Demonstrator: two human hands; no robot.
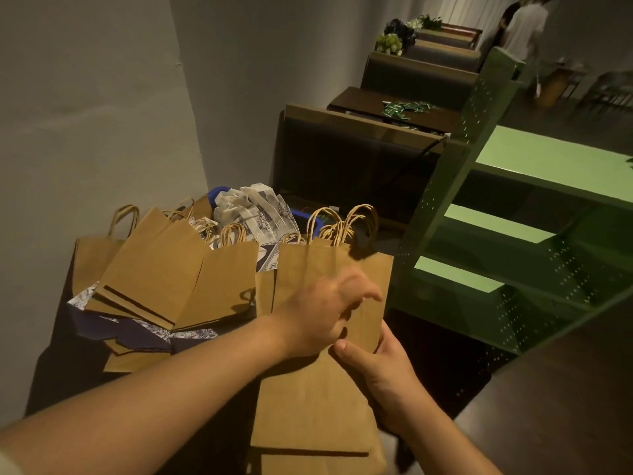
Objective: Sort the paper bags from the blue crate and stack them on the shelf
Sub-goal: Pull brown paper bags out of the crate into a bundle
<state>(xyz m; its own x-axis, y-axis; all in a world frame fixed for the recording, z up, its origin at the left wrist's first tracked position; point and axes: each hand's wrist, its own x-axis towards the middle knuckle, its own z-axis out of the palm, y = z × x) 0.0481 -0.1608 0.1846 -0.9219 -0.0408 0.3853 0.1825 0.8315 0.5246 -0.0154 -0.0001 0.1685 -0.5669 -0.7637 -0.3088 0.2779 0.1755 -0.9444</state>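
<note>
Dim room w/ green shelf (548, 159) at right; right hand (380, 368) grips brown bags (318, 389), left hand (322, 317) hovers loosely curled over them, crate (219, 193) behind; stack could slip & fan out.

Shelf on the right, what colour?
Green, perforated uprights; the shelf shows best in the head view.

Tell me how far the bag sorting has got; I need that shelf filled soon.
Nothing looks stacked yet: the visible levels of the green shelf are bare. In hand: the right hand grips a bundle of brown bags, the left hand reaching over it. Left: brown and printed bags still crowd the blue crate.
</note>
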